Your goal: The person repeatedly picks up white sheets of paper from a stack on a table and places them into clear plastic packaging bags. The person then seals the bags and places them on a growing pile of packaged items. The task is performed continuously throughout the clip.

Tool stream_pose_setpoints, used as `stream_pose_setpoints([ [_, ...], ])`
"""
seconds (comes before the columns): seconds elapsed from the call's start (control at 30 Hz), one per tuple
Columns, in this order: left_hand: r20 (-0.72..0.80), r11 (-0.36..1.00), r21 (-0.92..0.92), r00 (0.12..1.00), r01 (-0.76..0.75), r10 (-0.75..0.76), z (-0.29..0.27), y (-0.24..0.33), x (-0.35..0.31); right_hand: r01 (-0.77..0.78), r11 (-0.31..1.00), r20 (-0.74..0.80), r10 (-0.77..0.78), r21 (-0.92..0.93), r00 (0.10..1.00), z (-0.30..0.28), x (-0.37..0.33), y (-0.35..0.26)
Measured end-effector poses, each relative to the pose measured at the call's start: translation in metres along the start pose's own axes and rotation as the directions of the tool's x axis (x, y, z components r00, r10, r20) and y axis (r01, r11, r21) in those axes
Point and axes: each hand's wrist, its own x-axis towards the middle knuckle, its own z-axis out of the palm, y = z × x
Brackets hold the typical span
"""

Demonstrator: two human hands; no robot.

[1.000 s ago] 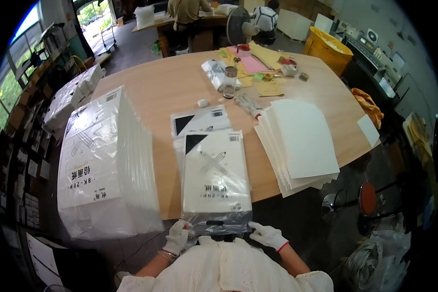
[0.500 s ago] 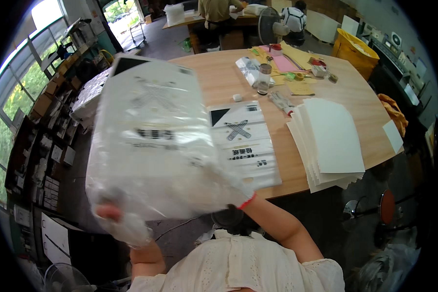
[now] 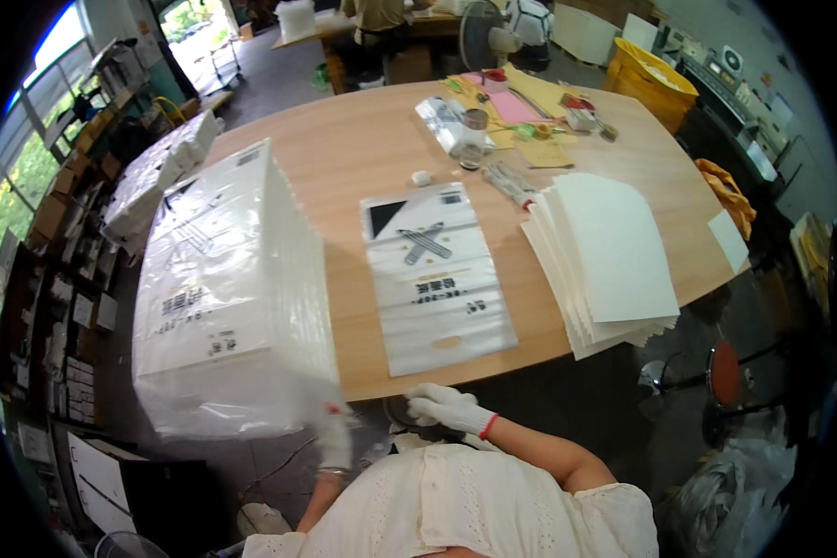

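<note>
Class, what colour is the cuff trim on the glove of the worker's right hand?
Red, on a white glove on the right hand; the head view shows it best.

Glossy clear plastic wraps the tall white stack (image 3: 228,298). The table (image 3: 363,158) shows smooth matt wood. White cloth gloves cover the left hand (image 3: 333,437) and right hand (image 3: 448,407).

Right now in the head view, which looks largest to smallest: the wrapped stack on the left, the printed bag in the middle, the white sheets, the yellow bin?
1. Wrapped stack, though nearest the camera.
2. White sheets and printed bag: look alike.
3. Yellow bin, farthest away, so unsure.
</note>
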Motion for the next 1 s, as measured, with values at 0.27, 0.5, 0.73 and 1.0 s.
stream_pose_setpoints([
  [0.27, 0.450, 0.491, 0.505, 0.702, -0.710, 0.551, 0.187, 0.165, 0.040, -0.112, 0.989, -0.379, 0.140, 0.095, 0.915, -0.077, -0.066, 0.033],
  [0.5, 0.669, 0.865, 0.366, 0.743, -0.343, 0.011, 0.198, 0.158, 0.096, 0.027, 0.935, -0.308, 0.089, 0.354, 0.947, -0.089, -0.005, 0.018],
  [0.73, 0.404, 0.779, -0.627, 0.842, -0.029, 0.357, 0.175, 0.148, 0.159, 0.171, 0.852, -0.479, -0.432, -0.495, 0.764, -0.125, 0.100, 0.006],
  [1.0, 0.394, 0.925, -0.254, 0.844, -0.282, 0.365, 0.178, 0.253, 0.122, 0.345, 0.345, -0.175, -0.882, -0.873, 0.438, -0.092, 0.059, -0.072],
])
